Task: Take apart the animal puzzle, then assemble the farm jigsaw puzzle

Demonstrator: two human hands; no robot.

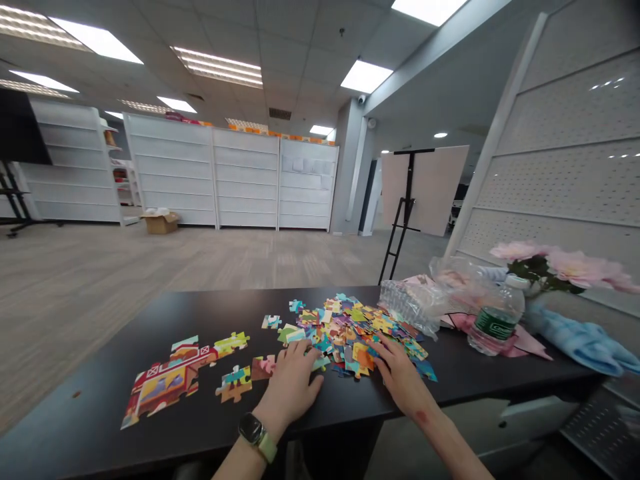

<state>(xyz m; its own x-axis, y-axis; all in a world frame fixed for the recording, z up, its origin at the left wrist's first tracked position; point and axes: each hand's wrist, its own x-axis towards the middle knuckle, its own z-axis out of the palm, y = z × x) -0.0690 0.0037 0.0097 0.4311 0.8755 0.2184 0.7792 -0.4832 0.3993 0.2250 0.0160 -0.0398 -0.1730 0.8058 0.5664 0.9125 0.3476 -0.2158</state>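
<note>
White shelving (245, 180) stood along the far side of the room, and a large pale board (425, 190) leaned on a black easel beyond the table (200, 313). The table was dark, and a broad heap of jigsaw pieces (345, 327) lay scattered on it, right of its middle, reaching from close to the far edge toward the near one. Toward the table's near left corner I saw a joined section (167, 385) of puzzle, a red building with two birds in it. By the right end sat pink flowers (575, 265), a blue checked cloth (583, 337), crumpled clear plastic (413, 307) just beside the heap, and an upright bottle (495, 323) with a green label. The person's left hand (293, 377) lay palm down at the heap's left side, its fingers over pieces; whether its grip had closed on one I could not tell. The right hand (400, 373) reached into the heap's near side, its grip loose and the fingers spread. A dark-faced watch (251, 429) circled the left wrist. Between the joined section and the left hand lay a small cluster (234, 384), and a lone teal-and-white piece (297, 306) rested near the far edge.
</note>
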